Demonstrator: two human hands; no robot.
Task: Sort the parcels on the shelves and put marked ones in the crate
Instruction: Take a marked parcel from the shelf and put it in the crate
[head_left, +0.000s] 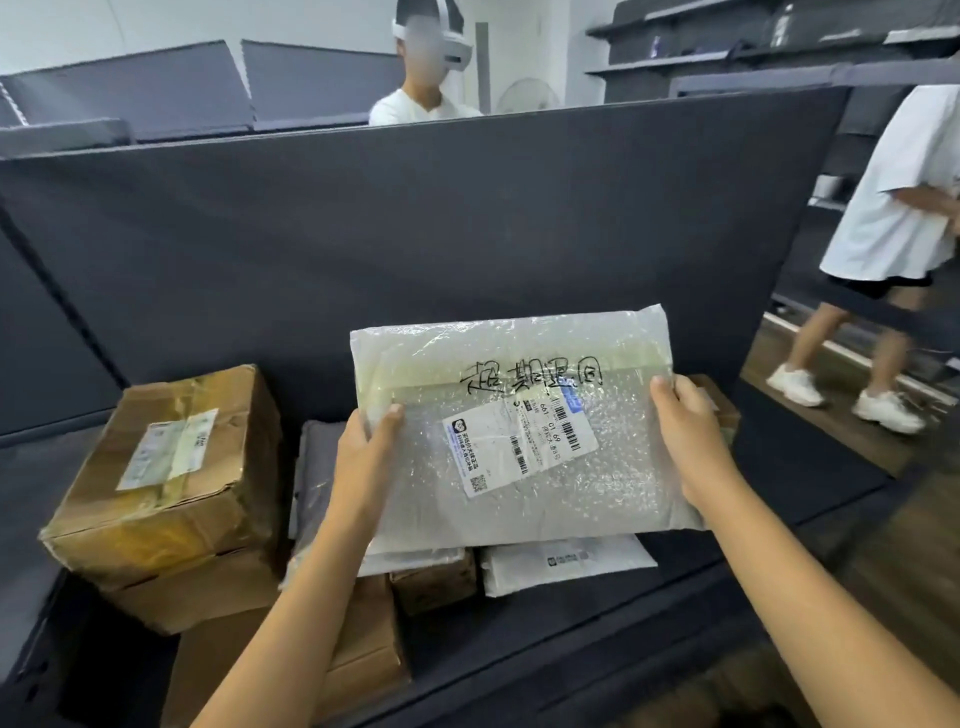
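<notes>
The person held a bubble-wrap parcel (524, 431) up in front of the dark shelf back panel (415, 234), the left hand (363, 447) clamped on its left edge at about nine o'clock and the right hand (691, 436) on its right edge at about three o'clock; each grip was closed on the parcel, thumbs on the front face and fingers hidden behind. Black handwriting (530, 376) ran across the upper part of the parcel above a printed label (519, 447), so it read as a marked one and, by that judgement, due for the crate. No crate showed anywhere in view, so nothing could be said of what had already gone in. On the shelf (779, 545) below, parcels remained: a taped cardboard box (171, 462) at eight o'clock stacked on another box (197, 592), a grey mailer (317, 467) just beside the left wrist, a white mailer (566, 566) at six o'clock under the held parcel, and small brown boxes (431, 584) beside it. The sort looked far from finished, with this parcel checked but not yet deposited and the others apparently still to be gone through
</notes>
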